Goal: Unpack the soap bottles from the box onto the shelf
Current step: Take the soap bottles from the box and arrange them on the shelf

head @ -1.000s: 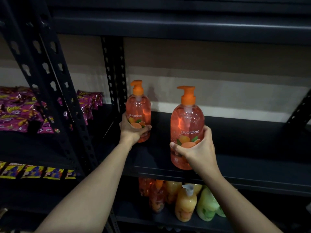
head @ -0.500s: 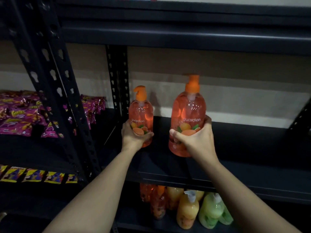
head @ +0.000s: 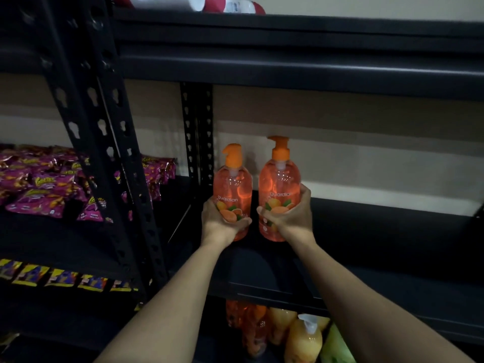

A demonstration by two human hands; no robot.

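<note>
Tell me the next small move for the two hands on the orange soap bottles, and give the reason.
Probably let go with both hands and draw them back. The left hand and right hand each grip a clear orange pump soap bottle, the left one and the right one, upright, side by side on the black metal shelf, apparently resting on it.

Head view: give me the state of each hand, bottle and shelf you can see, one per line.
Left hand: wrapped around the left orange pump soap bottle.
Right hand: wrapped around the right orange pump soap bottle.
Left orange pump soap bottle: upright on the shelf.
Right orange pump soap bottle: upright, close beside the left one.
Black metal shelf: bare to the right.
Lower shelf bottles: stocked, crowded together.
</note>
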